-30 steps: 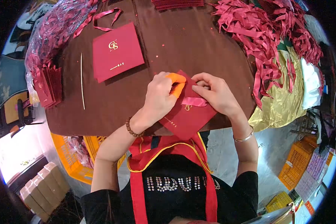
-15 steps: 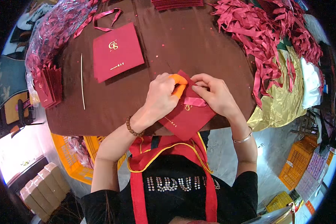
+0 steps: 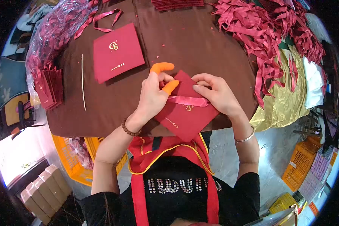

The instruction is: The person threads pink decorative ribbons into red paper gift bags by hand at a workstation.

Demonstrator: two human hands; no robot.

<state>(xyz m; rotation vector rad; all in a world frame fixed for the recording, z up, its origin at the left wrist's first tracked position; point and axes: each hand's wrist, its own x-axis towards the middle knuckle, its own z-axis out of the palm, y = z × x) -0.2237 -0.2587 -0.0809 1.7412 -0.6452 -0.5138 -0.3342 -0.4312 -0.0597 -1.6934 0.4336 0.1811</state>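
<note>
Ribbon (image 3: pixel 188 100) lies crosswise on the red card (image 3: pixel 186 120). Left hand (image 3: pixel 152 96) at its left end, fingers spread. Right hand (image 3: pixel 216 94) at its right end, fingers pressed together, pinching it.

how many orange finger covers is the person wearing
2, both on the left hand: one orange finger cover raised above the red card, one lower, against the card. Others may be hidden under the hand.

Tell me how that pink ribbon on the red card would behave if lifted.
Probably floppy: the ribbon lies flat across the card, and the ribbon heap beyond droops in loose tangles. Likely very light and slippery, judging by its satin sheen; it should neither roll nor tip.
</note>
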